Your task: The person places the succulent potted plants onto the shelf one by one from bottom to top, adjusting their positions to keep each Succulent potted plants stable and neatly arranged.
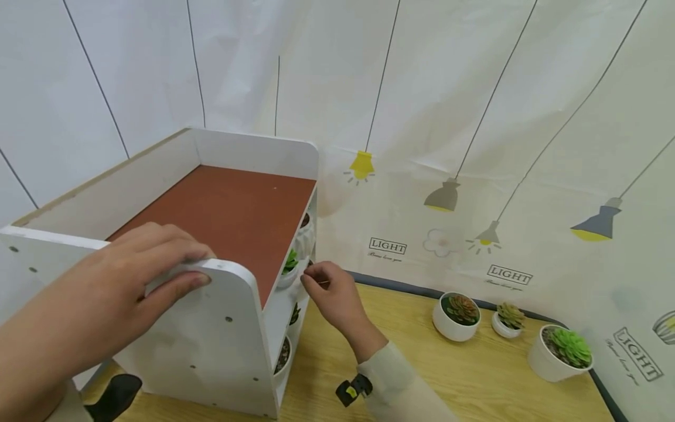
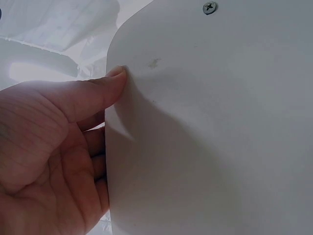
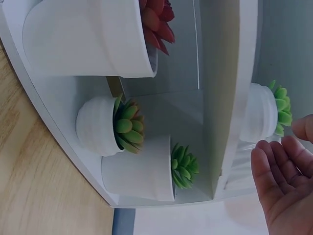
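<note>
Pale wall covering (image 1: 327,70) printed with hanging lamps (image 1: 442,196) fills the upper part of the frame, behind a wood-toned desk (image 1: 401,316). At lower left, the left hand (image 1: 123,287) grips the top edge of a side board (image 1: 195,328), thumb on the outer face and the other fingers over the inside, a hold that probably steadies the white shelf unit (image 1: 258,153). Near the centre, the right hand (image 1: 337,296) is at the shelf unit's front; the right wrist view shows its thumb and fingers apart and loosely bent beside a small potted plant (image 3: 264,112) on the upper tier, though I cannot tell whether they touch it. On the tier below stand three other pots (image 3: 100,125), set close, perhaps to share a short shelf. Toward the right edge, three potted plants (image 1: 456,322) line the back of the desk, perhaps placed there to stay out of the arm's way.
</note>
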Available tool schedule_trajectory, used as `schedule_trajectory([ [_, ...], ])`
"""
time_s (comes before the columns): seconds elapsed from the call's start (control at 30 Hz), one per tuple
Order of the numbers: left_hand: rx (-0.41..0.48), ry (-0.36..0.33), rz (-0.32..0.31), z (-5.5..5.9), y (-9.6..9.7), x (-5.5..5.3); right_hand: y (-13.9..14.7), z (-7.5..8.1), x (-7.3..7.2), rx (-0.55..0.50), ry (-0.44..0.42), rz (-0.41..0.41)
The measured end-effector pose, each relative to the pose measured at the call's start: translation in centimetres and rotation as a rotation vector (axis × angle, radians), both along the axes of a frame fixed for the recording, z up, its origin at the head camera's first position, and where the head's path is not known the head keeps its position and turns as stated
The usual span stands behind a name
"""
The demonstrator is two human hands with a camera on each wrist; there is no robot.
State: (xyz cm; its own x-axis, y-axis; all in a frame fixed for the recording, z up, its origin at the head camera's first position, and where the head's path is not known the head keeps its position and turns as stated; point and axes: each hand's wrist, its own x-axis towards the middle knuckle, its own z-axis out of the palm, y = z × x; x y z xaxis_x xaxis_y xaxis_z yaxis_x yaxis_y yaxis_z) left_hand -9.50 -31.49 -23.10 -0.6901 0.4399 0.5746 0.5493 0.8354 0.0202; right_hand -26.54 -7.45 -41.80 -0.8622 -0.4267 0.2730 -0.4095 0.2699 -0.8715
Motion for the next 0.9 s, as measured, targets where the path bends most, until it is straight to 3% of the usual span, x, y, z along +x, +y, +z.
schedule_trajectory([
  [0.23, 0.014, 0.021, -0.017, 0.0, 0.1, 0.0, 1.6, 0.1, 0.5, 0.019, 0.086, -0.002],
  [0.4, 0.009, 0.015, -0.014, 0.0, 0.1, -0.1, 3.6, -0.6, 0.9, 0.045, 0.117, -0.073],
  [0.9, 0.010, 0.006, 0.011, -0.1, 0.2, 0.1, 11.1, -2.8, 1.9, 0.011, 0.041, -0.276],
])
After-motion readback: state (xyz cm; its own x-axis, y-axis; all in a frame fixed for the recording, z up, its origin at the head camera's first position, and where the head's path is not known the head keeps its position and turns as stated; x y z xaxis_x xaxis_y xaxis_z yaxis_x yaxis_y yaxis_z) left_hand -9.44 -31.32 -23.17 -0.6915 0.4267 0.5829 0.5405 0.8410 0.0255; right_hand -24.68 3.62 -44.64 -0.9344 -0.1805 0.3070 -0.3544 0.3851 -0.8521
